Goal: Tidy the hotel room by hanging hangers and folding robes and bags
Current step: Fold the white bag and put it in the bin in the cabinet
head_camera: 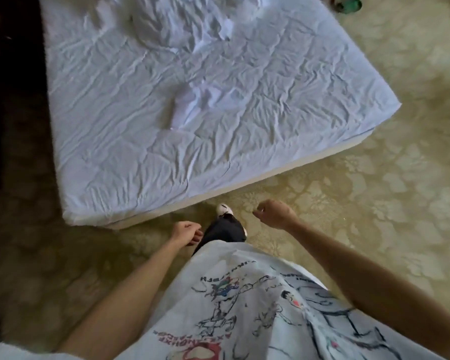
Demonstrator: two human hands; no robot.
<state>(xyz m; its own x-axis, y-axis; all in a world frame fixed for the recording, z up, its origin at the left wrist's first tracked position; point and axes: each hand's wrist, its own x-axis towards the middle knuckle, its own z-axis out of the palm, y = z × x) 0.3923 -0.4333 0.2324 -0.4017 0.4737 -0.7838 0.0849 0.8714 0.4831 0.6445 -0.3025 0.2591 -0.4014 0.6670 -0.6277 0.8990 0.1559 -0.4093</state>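
Patterned beige carpet (pixel 374 203) and a bed with a wrinkled white fitted sheet (pixel 192 100) fill the view, no hangers, robes or bags visible, so progress is anyone's guess; left hand (pixel 186 232) and right hand (pixel 276 214) hang loosely curled, holding nothing

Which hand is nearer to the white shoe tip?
Left, narrowly. The left hand hangs just left of and below the shoe; the right hand is level with it, a little farther to its right.

Head camera looks steeply down past the torso at bed (pixel 192 100) and carpet (pixel 374 203).
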